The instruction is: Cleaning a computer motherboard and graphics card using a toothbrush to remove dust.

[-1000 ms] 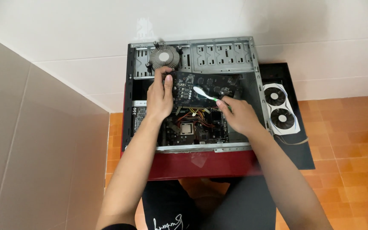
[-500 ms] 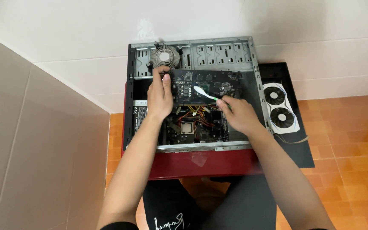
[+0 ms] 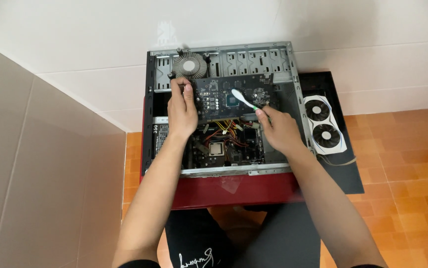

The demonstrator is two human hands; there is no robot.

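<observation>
Graphics card board (image 3: 229,97), shroud and fans off, lies across open PC case (image 3: 293,89). Left hand (image 3: 182,111) fingers pinch its 9 o'clock edge; right hand (image 3: 278,130) fingers grip a toothbrush (image 3: 241,98), bristles mid-board. Brushing looks underway; fan shroud (image 3: 324,124) waits at 3 o'clock, unattached.

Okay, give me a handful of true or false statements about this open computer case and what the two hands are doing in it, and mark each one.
1. The left hand grips the left end of a dark circuit board held over the open computer case. True.
2. The right hand holds a screwdriver. False: it holds a toothbrush with a white head, laid against the board.
3. A round finned cooler lies at the far left of the case. True.
4. The white two-fan cooler sits inside the case. False: it lies outside, on a black panel to the right.
5. The floor is grey carpet. False: it is orange tile.
</observation>
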